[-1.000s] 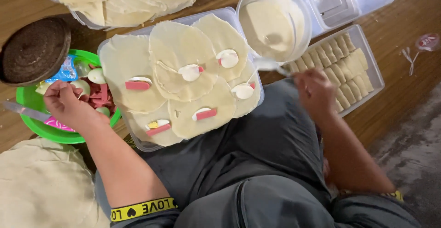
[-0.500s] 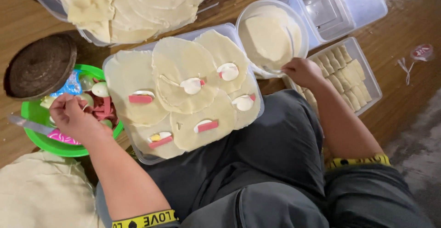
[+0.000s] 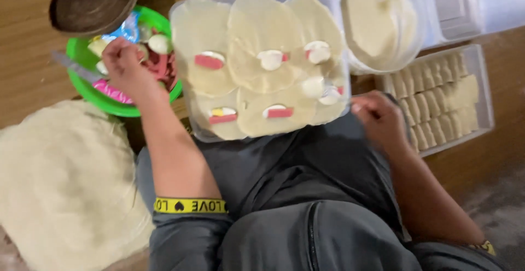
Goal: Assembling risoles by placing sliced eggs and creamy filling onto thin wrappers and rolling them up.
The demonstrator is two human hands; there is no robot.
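Head view: left hand (image 3: 124, 63) curled in green bowl (image 3: 109, 102); right hand (image 3: 380, 121) loosely closed, grip unclear.

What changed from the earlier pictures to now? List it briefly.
The right hand drew back from the round white tub toward the near right corner of the clear tray of wrappers. Whether it holds anything cannot be told. The left hand stayed in the green bowl. Tray, tub and the box of rolls kept their places.
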